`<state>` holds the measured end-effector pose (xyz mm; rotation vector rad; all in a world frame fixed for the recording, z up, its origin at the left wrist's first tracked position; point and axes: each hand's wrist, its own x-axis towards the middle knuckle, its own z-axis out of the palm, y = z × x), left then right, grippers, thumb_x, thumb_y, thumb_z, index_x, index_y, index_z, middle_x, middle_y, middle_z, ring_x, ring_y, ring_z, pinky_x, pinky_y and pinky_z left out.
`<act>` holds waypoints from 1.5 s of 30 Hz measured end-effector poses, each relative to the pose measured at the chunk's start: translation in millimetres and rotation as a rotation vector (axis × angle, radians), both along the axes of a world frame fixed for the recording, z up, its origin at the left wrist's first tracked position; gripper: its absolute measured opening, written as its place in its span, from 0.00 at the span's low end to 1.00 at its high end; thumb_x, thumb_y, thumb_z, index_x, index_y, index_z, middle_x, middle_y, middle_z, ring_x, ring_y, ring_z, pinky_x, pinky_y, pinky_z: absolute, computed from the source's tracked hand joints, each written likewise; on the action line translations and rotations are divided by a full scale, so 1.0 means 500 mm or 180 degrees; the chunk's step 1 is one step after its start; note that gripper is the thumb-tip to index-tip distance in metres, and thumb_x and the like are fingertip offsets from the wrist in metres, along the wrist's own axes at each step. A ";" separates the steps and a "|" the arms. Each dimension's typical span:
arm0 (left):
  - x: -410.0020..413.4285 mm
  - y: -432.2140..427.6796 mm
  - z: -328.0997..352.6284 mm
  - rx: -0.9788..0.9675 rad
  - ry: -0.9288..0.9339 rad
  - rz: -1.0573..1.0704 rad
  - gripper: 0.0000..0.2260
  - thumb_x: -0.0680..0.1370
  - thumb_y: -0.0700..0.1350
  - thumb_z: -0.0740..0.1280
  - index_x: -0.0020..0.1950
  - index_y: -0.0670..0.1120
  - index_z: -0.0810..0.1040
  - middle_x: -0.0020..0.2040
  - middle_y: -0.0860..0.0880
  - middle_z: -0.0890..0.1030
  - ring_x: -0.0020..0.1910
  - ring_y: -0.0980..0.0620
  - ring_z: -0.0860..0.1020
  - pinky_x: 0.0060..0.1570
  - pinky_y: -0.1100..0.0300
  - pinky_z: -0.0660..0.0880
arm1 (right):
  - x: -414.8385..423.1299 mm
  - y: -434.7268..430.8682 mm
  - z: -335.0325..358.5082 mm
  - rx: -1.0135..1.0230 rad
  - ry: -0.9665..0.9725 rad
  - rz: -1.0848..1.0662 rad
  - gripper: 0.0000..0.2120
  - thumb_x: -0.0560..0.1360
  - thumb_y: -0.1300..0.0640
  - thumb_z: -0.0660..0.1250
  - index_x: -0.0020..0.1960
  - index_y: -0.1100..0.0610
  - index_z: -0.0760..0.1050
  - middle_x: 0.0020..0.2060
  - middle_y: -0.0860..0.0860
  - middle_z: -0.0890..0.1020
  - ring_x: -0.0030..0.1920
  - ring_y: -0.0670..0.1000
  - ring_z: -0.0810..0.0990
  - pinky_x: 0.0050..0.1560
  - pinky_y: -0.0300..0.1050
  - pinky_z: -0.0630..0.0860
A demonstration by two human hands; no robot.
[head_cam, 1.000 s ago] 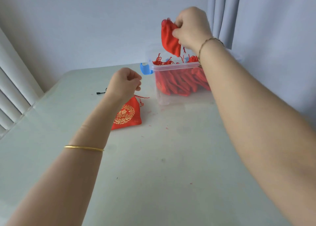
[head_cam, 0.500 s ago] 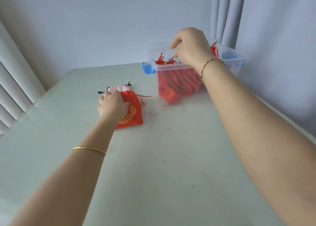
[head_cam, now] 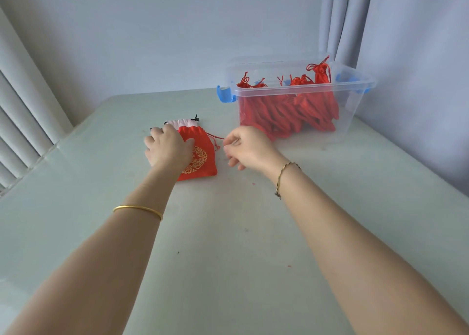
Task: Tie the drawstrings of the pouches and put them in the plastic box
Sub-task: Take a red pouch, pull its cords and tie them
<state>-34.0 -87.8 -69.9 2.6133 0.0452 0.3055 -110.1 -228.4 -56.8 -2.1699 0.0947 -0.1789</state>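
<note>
A red pouch (head_cam: 204, 157) with a gold pattern lies flat on the pale table (head_cam: 228, 233). My left hand (head_cam: 166, 148) lies on its left part, thumb on the cloth and fingers curled over its edge. A pink pouch (head_cam: 181, 122) with black cords peeks out behind it. The red drawstring (head_cam: 215, 139) trails to the right. My right hand (head_cam: 245, 148), slightly blurred, hovers just right of that cord with loosely curled fingers and holds nothing. The clear plastic box (head_cam: 355, 111) stands at the back right, open, with several tied red pouches (head_cam: 286, 109) inside.
The box has blue latches (head_cam: 224, 95) at both ends. A grey curtain (head_cam: 337, 17) hangs behind it, and white slats (head_cam: 17, 131) run along the left edge of the table. A wall stands close behind the table's far edge.
My right hand dropped a red pouch into the box, then came down left to the table beside the drawstring. My left hand lowered onto the red pouch.
</note>
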 end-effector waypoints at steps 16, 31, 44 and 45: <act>-0.052 0.019 0.066 -0.2299 0.0221 -0.1091 0.03 0.76 0.42 0.66 0.43 0.47 0.76 0.42 0.46 0.79 0.40 0.48 0.78 0.46 0.54 0.77 | 0.000 0.001 0.008 0.1213 0.0188 -0.0257 0.18 0.76 0.67 0.57 0.65 0.59 0.64 0.45 0.54 0.76 0.35 0.50 0.79 0.34 0.44 0.77; -0.106 0.002 0.087 -0.2978 0.0951 -0.2443 0.06 0.77 0.35 0.63 0.49 0.45 0.77 0.38 0.53 0.83 0.37 0.56 0.81 0.44 0.62 0.78 | -0.046 -0.096 0.075 0.0490 0.0179 0.0097 0.10 0.77 0.64 0.60 0.41 0.54 0.75 0.34 0.49 0.80 0.31 0.45 0.80 0.24 0.33 0.68; -0.087 0.049 0.107 -0.1781 0.0616 -0.1923 0.02 0.75 0.39 0.69 0.45 0.46 0.78 0.43 0.44 0.80 0.41 0.49 0.77 0.52 0.56 0.76 | -0.055 -0.119 0.081 0.0613 0.0102 0.0149 0.07 0.79 0.63 0.58 0.42 0.57 0.68 0.29 0.51 0.83 0.21 0.45 0.76 0.20 0.35 0.59; -0.084 0.056 0.108 -0.1659 0.0558 -0.1894 0.04 0.75 0.39 0.69 0.45 0.47 0.79 0.42 0.44 0.80 0.40 0.51 0.77 0.50 0.58 0.76 | -0.054 -0.119 0.081 0.0641 0.0050 0.0107 0.08 0.79 0.62 0.58 0.42 0.56 0.67 0.29 0.51 0.83 0.21 0.45 0.76 0.20 0.35 0.59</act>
